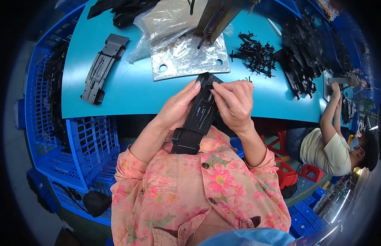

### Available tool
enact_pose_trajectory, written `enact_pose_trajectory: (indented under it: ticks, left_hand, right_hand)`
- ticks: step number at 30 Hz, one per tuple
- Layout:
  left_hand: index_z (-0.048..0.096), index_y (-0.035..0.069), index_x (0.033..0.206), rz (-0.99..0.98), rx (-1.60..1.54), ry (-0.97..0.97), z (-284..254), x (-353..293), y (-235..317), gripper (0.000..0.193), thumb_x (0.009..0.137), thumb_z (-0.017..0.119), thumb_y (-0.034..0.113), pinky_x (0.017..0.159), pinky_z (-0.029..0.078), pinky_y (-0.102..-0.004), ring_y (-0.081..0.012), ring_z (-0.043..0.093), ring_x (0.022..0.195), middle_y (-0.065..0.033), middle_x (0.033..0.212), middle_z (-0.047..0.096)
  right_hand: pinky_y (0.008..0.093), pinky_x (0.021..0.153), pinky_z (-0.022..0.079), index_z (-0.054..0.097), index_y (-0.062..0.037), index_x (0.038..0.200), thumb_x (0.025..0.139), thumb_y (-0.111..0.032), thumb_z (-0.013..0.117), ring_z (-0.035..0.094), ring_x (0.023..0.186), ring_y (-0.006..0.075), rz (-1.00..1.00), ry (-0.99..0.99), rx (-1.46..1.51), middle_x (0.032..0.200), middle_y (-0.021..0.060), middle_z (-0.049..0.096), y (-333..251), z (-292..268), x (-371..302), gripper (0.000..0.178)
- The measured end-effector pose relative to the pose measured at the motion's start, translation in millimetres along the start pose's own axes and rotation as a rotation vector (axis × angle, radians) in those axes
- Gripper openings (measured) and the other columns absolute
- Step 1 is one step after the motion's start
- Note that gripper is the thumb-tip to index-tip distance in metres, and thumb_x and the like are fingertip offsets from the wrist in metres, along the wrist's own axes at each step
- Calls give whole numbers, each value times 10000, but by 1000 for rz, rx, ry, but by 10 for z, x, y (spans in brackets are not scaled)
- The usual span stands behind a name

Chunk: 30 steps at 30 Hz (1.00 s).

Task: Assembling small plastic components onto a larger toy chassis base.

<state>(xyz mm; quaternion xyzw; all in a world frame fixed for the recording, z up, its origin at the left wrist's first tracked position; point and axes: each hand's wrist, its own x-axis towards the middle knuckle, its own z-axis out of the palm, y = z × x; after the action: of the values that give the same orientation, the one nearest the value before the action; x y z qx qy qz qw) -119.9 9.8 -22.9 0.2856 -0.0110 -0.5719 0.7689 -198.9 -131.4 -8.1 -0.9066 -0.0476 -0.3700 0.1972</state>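
My left hand grips a long black plastic chassis by its side, thumb on the upper face. The chassis is tilted, with its near end close to my shirt and its far end at the front edge of a metal plate. At that far end my right hand is closed in a pinch against the chassis; whatever lies between the fingertips is hidden. A similar black chassis rests on the blue-green table to the left.
Small black branched parts lie heaped right of the plate. Beyond them are piled black plastic parts. A metal post rises from the plate beside a clear plastic bag. Blue crates stand left. A person works at right.
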Motion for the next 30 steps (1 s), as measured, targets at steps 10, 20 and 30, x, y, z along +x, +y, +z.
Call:
enact_pose_trajectory:
  ticks: [10, 20, 30]
  left_hand:
    - [273, 59, 1306, 26, 59, 20, 20, -12, -8, 414, 939, 329, 242, 734, 477, -225, -75, 535, 890, -42, 1070, 501]
    - [264, 47, 1310, 62, 104, 8, 23, -37, -12, 431, 935, 343, 246, 746, 468, -221, -80, 530, 909, -55, 1097, 491]
    - [280, 38, 1295, 81, 119, 21, -33, -66, -24, 420, 934, 353, 239, 740, 457, -208, -70, 524, 893, -44, 1066, 496]
  right_hand:
    - [291, 665, 373, 622, -32, 861, 600, 18, 691, 541, 726, 186, 37, -10, 32, 811, 46, 608, 10, -5, -14, 274]
    - [288, 692, 390, 623, -21, 841, 614, 19, 680, 555, 755, 190, 85, -34, 63, 868, 62, 625, -46, -14, -10, 237]
    - [293, 690, 384, 619, -31, 843, 615, 22, 674, 545, 768, 201, 88, -64, 82, 870, 64, 615, -58, 22, 14, 240]
